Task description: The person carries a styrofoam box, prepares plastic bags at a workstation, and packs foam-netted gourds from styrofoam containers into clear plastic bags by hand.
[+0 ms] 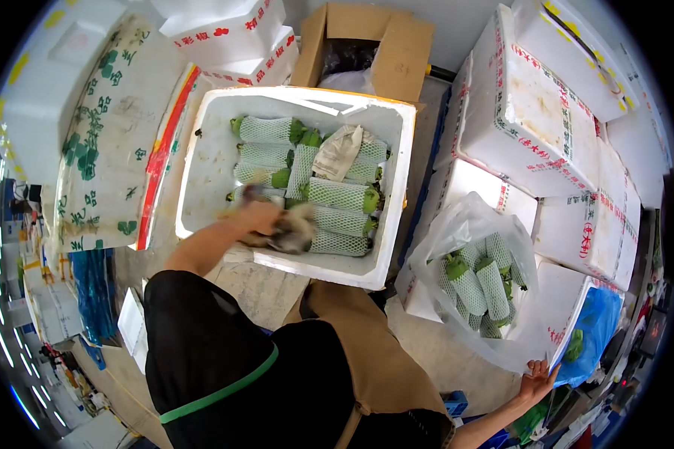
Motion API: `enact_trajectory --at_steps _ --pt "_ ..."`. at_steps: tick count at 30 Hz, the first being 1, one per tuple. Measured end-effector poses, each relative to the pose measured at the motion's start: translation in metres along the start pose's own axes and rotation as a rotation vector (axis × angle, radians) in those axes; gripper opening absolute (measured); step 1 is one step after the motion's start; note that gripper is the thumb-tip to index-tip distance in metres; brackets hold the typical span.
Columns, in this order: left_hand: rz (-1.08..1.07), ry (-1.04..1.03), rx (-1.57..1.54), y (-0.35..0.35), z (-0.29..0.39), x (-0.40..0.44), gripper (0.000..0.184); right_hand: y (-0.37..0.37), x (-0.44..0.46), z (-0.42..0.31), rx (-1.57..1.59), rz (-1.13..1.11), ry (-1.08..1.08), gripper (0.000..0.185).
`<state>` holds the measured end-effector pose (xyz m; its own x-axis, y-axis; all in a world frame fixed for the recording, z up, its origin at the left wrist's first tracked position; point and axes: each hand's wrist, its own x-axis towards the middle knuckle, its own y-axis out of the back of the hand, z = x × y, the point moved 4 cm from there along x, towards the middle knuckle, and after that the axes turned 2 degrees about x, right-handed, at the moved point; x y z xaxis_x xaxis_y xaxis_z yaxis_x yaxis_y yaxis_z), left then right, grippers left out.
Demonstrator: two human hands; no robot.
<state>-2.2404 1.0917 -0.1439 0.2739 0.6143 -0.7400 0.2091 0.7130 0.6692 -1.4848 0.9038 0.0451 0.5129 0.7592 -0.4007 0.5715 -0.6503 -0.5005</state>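
My left hand (258,215) is over the lower left of a white foam box (221,179), blurred by motion. It is closed on a crumpled brownish thing (293,229) that is too smeared to make out. Green vegetables in white net sleeves (337,194) lie in rows in the box, with a crumpled beige paper (338,152) on top. At the lower right, my right hand (538,383) has its fingers bent at the edge of an open clear plastic bag (438,239), seeming to pinch it. More sleeved vegetables (468,290) lie in the bag.
White foam boxes with red print (539,116) are stacked at the right, beside a blue plastic bag (591,329). Foam boxes with green print (105,150) stand at the left. An open cardboard box (404,60) sits beyond the foam box. A pale floor (262,295) shows between them.
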Motion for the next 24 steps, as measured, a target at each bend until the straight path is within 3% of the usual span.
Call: enact_trajectory --at_steps 3,4,6,7,8,10,12,14,16,18,24 --pt "-0.102 0.318 0.243 -0.028 -0.082 -0.012 0.023 -0.012 -0.010 0.005 0.018 0.084 0.003 0.022" --pt "-0.090 0.440 0.348 -0.020 -0.090 -0.012 0.021 -0.010 -0.009 0.007 0.021 0.066 -0.002 0.022" --pt "0.074 0.447 0.464 0.021 -0.060 0.015 0.022 -0.005 -0.008 0.007 0.022 0.036 -0.009 0.022" --pt "0.163 0.346 0.296 0.060 -0.030 0.023 0.024 -0.012 -0.010 0.008 0.010 0.067 -0.021 0.022" --pt "0.012 0.254 0.005 0.065 -0.018 0.064 0.048 -0.012 -0.008 0.009 0.007 0.065 -0.011 0.021" --pt "0.568 -0.264 -0.202 0.080 0.042 0.100 0.069 -0.014 -0.006 0.007 -0.040 0.048 -0.096 0.021" --pt "0.450 -0.224 -0.219 0.078 0.084 0.124 0.082 -0.013 -0.009 0.007 -0.133 0.413 0.019 0.019" --pt "0.372 -0.242 -0.258 0.073 0.125 0.148 0.092 0.009 -0.006 0.002 -0.137 0.473 0.011 0.016" --pt "0.273 -0.269 -0.382 0.062 0.120 0.165 0.096 -0.013 -0.017 0.006 -0.108 0.546 0.051 0.013" --pt "0.224 -0.261 -0.407 0.069 0.118 0.164 0.095 0.004 -0.010 0.007 -0.001 0.146 -0.015 0.012" --pt "0.542 -0.283 -0.142 0.109 0.134 0.103 0.076 -0.019 -0.016 0.011 0.030 0.180 -0.023 0.022"
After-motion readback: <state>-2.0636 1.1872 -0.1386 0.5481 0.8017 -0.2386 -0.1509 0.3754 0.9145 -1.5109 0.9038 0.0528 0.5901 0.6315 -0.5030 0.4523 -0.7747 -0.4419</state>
